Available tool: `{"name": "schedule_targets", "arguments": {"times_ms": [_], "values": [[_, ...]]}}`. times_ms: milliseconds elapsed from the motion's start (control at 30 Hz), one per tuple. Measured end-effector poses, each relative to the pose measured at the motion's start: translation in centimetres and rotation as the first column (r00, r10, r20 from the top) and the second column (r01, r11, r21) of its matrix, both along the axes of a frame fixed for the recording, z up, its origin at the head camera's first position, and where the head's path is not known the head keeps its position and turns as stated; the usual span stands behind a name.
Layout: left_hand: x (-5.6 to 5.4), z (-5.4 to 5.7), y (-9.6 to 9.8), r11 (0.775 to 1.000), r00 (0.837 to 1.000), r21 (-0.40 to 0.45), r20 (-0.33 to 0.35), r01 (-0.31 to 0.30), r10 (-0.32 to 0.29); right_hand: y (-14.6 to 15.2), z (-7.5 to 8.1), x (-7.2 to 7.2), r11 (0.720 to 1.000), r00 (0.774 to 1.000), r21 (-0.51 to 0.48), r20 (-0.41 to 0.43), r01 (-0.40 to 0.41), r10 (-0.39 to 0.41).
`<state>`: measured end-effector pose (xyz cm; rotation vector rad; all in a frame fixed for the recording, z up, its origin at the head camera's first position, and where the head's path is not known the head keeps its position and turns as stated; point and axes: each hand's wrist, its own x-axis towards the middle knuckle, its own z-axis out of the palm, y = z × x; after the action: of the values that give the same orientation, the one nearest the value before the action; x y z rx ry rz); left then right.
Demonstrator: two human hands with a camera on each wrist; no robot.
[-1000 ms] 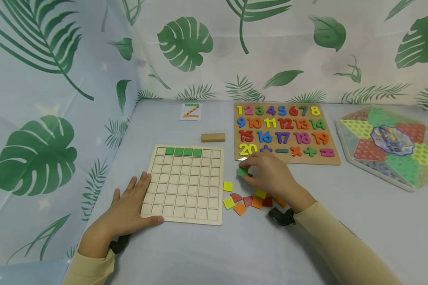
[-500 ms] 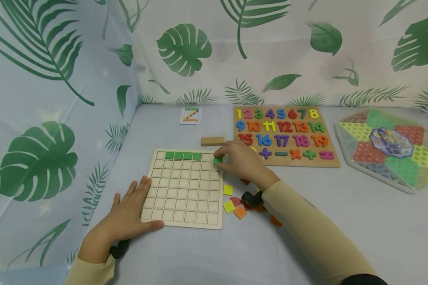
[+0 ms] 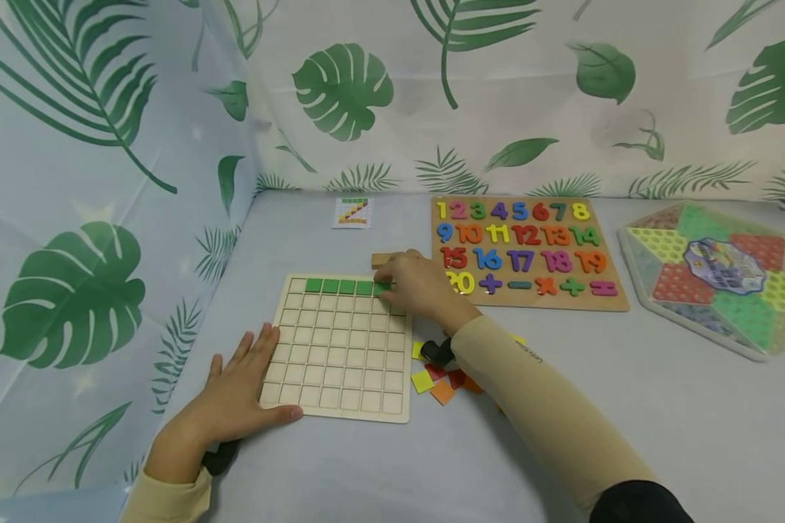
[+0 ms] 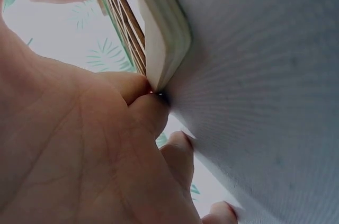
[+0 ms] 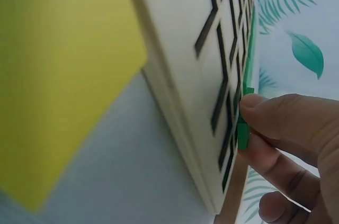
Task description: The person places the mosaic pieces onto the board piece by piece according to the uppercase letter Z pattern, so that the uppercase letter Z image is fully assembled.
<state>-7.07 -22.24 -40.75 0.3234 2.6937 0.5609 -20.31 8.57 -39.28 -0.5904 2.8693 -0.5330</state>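
Note:
A wooden grid board (image 3: 341, 357) lies on the table, with several green square tiles (image 3: 330, 286) side by side in its far row. My right hand (image 3: 417, 288) pinches another green tile (image 5: 243, 136) between thumb and fingers at that row, just right of the others. In the right wrist view this tile stands tilted over the grid cells. My left hand (image 3: 234, 401) rests at the board's left edge, fingers spread and thumb along the near corner. The left wrist view shows its fingers (image 4: 150, 112) touching the board's side.
Loose yellow, red and orange pieces (image 3: 442, 392) lie right of the board, partly under my right arm. Behind are a wooden block (image 3: 382, 260), a small pattern card (image 3: 352, 213) and a number puzzle (image 3: 527, 282). A hexagonal game box (image 3: 711, 290) stands far right.
My right hand has carried the green tile from beside the loose pieces left to the board's far row, then slid along it toward the other green tiles. The left hand has stayed put.

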Motion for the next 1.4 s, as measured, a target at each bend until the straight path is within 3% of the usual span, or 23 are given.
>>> {"name": "schedule_targets", "arguments": {"times_ms": [400, 800, 1400], "values": [[0.1, 0.1, 0.3, 1.000, 1.000, -0.017, -0.013, 0.006, -0.006, 0.3, -0.1, -0.1, 1.000, 0.999, -0.012, 0.021, 0.025, -0.024], [0.1, 0.1, 0.3, 1.000, 1.000, -0.012, -0.012, 0.012, -0.013, 1.7, -0.1, 0.8, 0.997, 0.999, -0.076, 0.018, 0.030, -0.029], [0.0, 0.1, 0.2, 1.000, 1.000, -0.031, 0.001, 0.001, -0.001, 6.8, -0.2, 4.6, 0.995, 1.000, -0.096, -0.012, -0.027, 0.026]]}}
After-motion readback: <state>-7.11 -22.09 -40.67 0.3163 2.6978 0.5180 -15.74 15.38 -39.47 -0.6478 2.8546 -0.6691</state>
